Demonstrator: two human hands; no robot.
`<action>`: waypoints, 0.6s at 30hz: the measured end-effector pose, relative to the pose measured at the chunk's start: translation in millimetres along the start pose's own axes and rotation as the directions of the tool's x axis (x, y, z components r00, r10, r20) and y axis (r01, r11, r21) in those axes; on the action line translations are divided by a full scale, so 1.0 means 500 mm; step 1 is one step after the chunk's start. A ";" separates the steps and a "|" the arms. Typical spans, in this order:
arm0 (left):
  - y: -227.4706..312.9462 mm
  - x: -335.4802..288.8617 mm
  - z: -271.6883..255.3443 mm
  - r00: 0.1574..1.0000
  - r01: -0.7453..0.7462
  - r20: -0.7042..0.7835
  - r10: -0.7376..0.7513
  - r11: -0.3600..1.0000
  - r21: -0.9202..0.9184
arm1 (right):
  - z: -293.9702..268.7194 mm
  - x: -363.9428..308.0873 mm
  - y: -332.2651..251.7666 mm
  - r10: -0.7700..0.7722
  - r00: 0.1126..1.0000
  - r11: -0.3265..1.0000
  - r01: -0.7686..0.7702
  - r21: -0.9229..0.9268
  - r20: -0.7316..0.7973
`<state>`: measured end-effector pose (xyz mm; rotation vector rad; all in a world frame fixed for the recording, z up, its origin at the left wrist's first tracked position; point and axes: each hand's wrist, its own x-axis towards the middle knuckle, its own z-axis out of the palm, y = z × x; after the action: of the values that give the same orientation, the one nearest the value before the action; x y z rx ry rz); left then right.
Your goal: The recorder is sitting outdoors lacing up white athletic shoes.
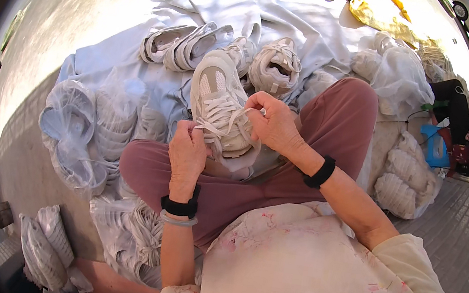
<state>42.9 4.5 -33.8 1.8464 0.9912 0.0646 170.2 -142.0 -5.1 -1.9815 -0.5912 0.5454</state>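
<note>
Evidently, a beige sneaker (218,95) sat near the centre of the frame; the left hand (187,154) and right hand (275,125) each pinched its pale lace (222,117). Plastic-bagged shoes (72,116) lay at the frame's left.

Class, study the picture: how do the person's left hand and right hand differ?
The left hand sits lower in the picture; the right hand sits higher. The left hand has a black wristband and a pale bracelet; the right hand has only a second black wristband. Both pinch laces of one sneaker.
</note>
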 end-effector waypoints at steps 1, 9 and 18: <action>-0.008 0.000 -0.003 1.000 -0.016 0.006 0.016 0.999 -0.042 | -0.001 0.000 -0.016 0.286 0.944 0.918 -0.319 0.236 0.162; -0.028 0.012 0.002 0.992 -0.116 -0.047 0.118 0.992 0.047 | 0.009 0.000 0.058 -0.220 0.975 0.940 0.220 -0.262 0.031; -0.059 0.018 0.017 0.931 -0.323 -0.126 0.342 0.935 0.148 | -0.023 0.021 0.036 -0.343 0.936 0.831 0.340 -0.439 0.075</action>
<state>35.2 9.1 -64.8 2.1368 0.7858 0.3588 188.6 -150.8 -17.7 -2.2265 -1.1241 0.1844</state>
